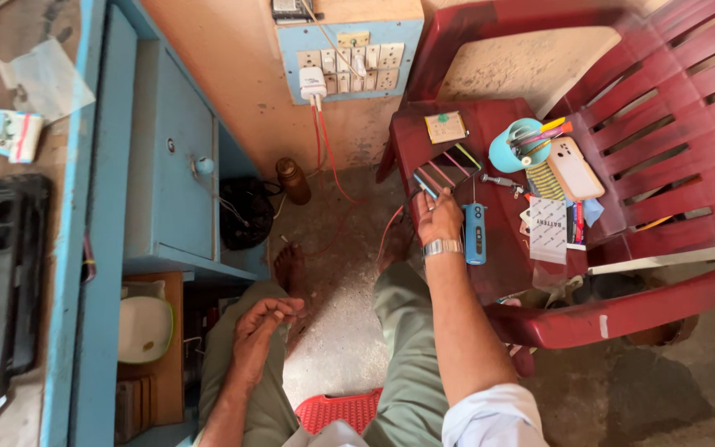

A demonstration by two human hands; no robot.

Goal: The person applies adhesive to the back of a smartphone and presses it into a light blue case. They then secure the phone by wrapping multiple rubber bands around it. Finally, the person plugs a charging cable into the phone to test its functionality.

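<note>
Soft, even daylight fills the scene, brightest on the pale wall behind the dark red slatted plastic chair point(664, 124). Shadows are faint and diffuse. The wide lens bends straight lines at the edges, and the left edge blurs slightly.

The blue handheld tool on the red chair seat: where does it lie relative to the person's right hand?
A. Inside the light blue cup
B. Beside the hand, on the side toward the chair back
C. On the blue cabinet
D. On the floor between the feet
B: the blue handheld tool lies flat on the red chair seat just beside the right hand, on the side of the chair back, apart from the light blue cup.
</note>
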